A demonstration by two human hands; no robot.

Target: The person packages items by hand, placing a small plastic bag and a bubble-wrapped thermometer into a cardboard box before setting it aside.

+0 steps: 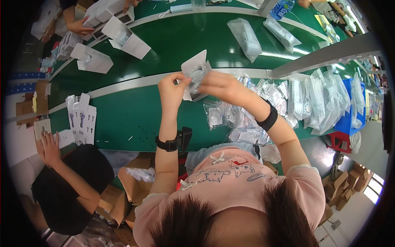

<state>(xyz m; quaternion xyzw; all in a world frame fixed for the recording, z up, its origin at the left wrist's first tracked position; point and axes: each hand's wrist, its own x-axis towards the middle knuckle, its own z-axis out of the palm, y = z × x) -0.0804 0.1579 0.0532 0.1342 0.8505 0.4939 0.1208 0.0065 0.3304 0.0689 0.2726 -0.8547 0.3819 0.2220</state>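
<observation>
On the green surface [177, 37] beyond the pale rail [135, 84], two filled boxes [135, 46] lay open. Nearer, a white box [192, 62], seemingly part-packed and unclosed, was pinched by the left hand [173, 87]; whether the right hand [224, 86] gripped its contents, I couldn't tell. Bagged parts [247, 113] lay unboxed.

Bright glare on green table [185, 37], fisheye-bent edges
</observation>
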